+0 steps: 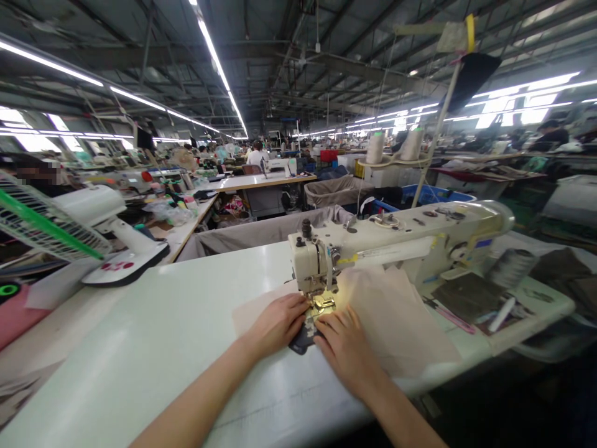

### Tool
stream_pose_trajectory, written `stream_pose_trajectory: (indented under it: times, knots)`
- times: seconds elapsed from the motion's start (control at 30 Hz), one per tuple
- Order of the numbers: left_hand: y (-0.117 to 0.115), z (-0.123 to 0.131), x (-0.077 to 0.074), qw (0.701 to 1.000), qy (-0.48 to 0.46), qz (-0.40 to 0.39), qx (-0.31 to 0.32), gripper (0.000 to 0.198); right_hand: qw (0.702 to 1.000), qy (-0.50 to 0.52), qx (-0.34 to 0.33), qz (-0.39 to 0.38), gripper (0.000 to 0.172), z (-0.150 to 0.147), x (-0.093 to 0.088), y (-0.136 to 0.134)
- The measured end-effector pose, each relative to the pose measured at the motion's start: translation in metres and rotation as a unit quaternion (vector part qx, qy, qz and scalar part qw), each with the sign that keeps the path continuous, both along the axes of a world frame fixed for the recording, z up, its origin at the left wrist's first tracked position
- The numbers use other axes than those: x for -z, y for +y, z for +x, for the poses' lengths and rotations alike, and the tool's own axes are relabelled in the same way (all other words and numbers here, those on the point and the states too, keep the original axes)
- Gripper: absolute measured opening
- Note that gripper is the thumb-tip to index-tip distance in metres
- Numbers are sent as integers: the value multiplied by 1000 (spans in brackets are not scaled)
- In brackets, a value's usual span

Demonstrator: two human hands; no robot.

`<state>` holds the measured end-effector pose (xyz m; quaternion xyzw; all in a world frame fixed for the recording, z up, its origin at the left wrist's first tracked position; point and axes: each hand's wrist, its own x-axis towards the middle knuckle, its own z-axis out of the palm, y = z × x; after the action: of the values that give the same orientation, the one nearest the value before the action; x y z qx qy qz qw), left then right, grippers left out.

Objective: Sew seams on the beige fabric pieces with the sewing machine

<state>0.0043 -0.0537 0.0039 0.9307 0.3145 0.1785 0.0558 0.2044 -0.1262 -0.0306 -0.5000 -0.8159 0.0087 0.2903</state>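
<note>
A cream sewing machine (311,264) stands on the pale table, its needle area lit yellow. Beneath its presser foot (323,303) lies thin beige fabric (396,323), spread mostly to the right, with a smaller part showing on the left. My left hand (280,322) rests on the left part, fingers stretched toward the foot with the tips close beside it. On the right, my right hand (347,348) lies flat on the fabric, fingers slightly apart, just in front of the foot. Between both hands is a dark flat piece (304,339), partly covered; its kind is unclear.
Right of the machine lie pink-handled snips (454,318), dark fabric pieces (469,298) and a grey thread cone (510,269). A white fan (93,208) stands at the left. Thread cones (374,148) sit on a stand behind. A cloth-lined bin (256,233) borders the table's far edge.
</note>
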Motion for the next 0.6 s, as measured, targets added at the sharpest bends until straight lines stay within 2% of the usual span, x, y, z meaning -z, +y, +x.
stream_pose_trajectory:
  times: [0.13,0.23,0.3,0.37,0.47,0.53,0.6]
  knots:
    - [4,0,-5,999,7,-33,-29,33,1000,7,-7,3,16,2,-1,-1]
    - [9,-5,-12,997,6,-75,-20,41,999,34,-10,7,19,5,-1,-1]
    - [10,-11,-18,996,38,-72,-38,43,998,55,-5,16,22,9,1,-1]
    - [7,-17,-23,983,124,-50,-130,34,997,74,2,30,27,12,4,-2]
    - [-7,-25,-26,928,235,-34,-287,25,994,95,1,44,36,16,9,-8]
    - [-19,-28,-26,908,256,-38,-329,27,994,103,-11,46,44,18,10,-13]
    - [-29,-31,-25,897,273,-41,-345,28,994,101,-25,43,48,19,11,-17]
